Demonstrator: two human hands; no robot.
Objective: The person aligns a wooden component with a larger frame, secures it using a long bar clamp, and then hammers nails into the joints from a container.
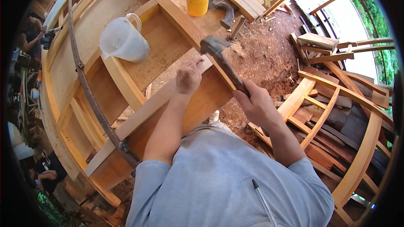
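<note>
Your hammer (dark, both head and handle) slants with its head away from you, near the far end of your long, pale wooden board, which slants too.

My left hand, at eleven o'clock from my chest, is curled, its fingertips drawn together; my right hand, at one o'clock, grips firmly.

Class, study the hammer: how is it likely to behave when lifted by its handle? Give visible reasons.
The hammer is probably heavy for its size, since its thick, dark head looks like metal. It may tip head-down, as the right hand grips the handle away from that head. The straight handle suggests stiffness.
</note>
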